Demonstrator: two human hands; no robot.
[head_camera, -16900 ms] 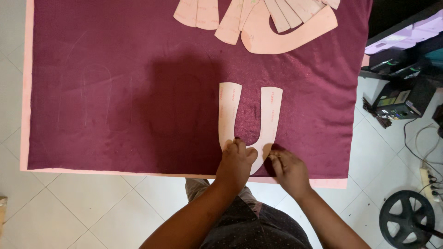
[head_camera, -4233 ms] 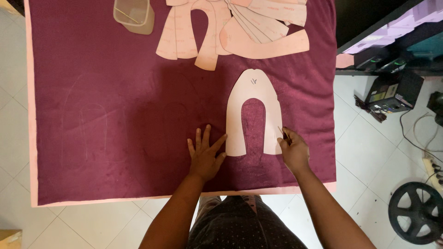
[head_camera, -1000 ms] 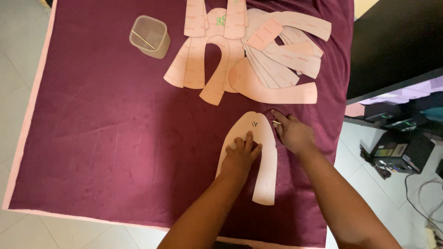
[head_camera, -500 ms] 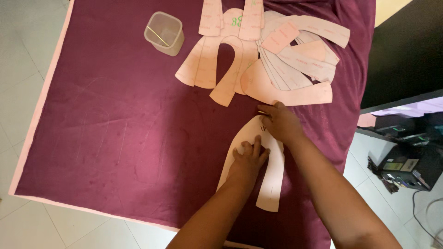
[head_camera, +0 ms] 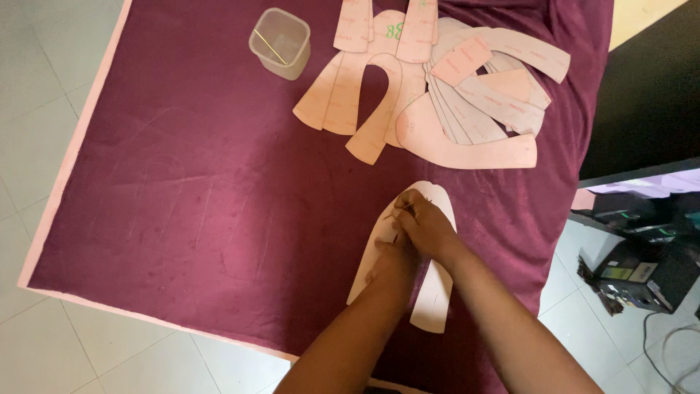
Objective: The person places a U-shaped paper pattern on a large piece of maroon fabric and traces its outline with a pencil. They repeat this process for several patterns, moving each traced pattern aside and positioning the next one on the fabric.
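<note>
A pale pink U-shaped paper pattern piece [head_camera: 436, 295] lies on a maroon cloth [head_camera: 211, 204], its rounded end pointing away from me. My left hand [head_camera: 390, 264] rests on the middle of the piece and pins it down. Just beyond it, my right hand [head_camera: 426, 225] is over the rounded end, fingers pinched on a thin dark stick-like tool [head_camera: 390, 216] whose tip touches the piece. The two hands overlap and hide most of the piece's middle.
A fanned pile of pink pattern pieces [head_camera: 467, 117] lies at the far side of the cloth. A clear plastic cup [head_camera: 281, 44] holding a thin yellow stick stands to its left. The pink table edge [head_camera: 62, 175] borders the tiled floor. Black furniture [head_camera: 649, 95] and electronic boxes [head_camera: 642, 263] are to the right.
My view has shifted forward and left over the cloth. My right hand has drawn back from the piece's tip to meet my left hand, and the two now overlap.
</note>
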